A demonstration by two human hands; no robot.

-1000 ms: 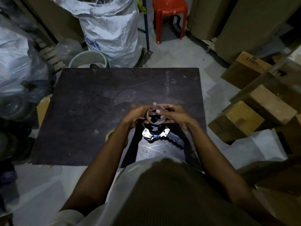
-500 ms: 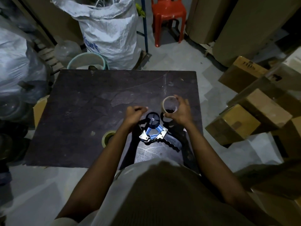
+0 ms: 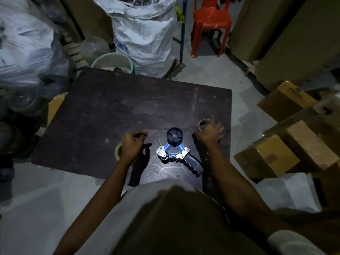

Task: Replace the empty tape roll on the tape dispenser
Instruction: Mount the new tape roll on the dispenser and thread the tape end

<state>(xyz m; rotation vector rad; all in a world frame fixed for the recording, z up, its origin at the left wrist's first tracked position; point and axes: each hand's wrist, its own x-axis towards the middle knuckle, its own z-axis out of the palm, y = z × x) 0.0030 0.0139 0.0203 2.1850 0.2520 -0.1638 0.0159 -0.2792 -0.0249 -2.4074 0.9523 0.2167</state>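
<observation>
The tape dispenser (image 3: 173,150) lies on the dark board (image 3: 110,116), blue frame and metal plates up, black handle toward me. Its black hub (image 3: 174,136) is bare, with no roll on it. The empty cardboard core (image 3: 202,123) sits on the board near its right edge. My right hand (image 3: 211,133) rests just in front of the core with fingers spread, the thumb tip at its rim. A yellowish tape roll (image 3: 118,151) lies flat left of the dispenser, partly covered by my left hand (image 3: 133,144), which hovers over it with fingers curled and nothing in them.
Cardboard boxes (image 3: 287,151) are stacked close to the board's right edge. Behind the board stand a white sack (image 3: 145,34), a pale bucket (image 3: 114,61) and a red plastic chair (image 3: 211,17). Plastic bags (image 3: 24,43) pile up on the left.
My right hand pulled the empty core off the hub, carried it right and set it on the board. My left hand moved left from the dispenser to above the tape roll.
</observation>
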